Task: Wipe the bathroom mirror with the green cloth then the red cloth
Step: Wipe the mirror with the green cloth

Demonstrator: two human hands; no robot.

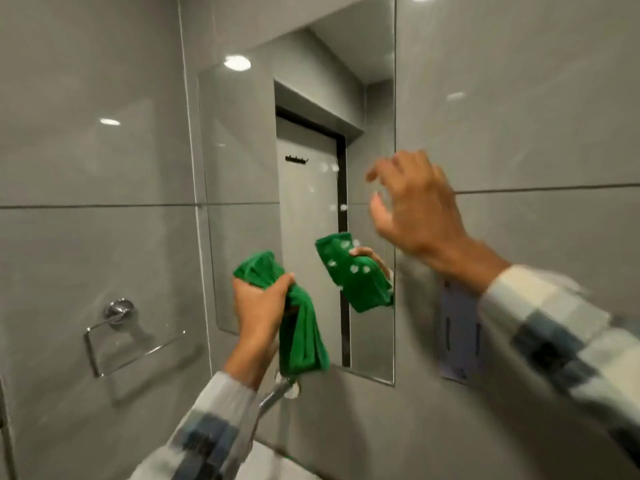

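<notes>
The bathroom mirror (304,174) hangs on the grey tiled wall ahead, with white spots on its lower glass. My left hand (259,303) grips the bunched green cloth (301,334) just in front of the mirror's lower left part, and most of the cloth hangs down below my fist. The cloth's reflection (356,271) shows in the glass. My right hand (415,206) is raised by the mirror's right edge, fingers spread and curled, holding nothing. No red cloth is in view.
A chrome towel ring (114,337) is fixed to the wall at lower left. A chrome tap fitting (280,389) sticks out below the mirror. A dark holder (460,337) hangs on the wall right of the mirror. A white basin edge shows at the bottom.
</notes>
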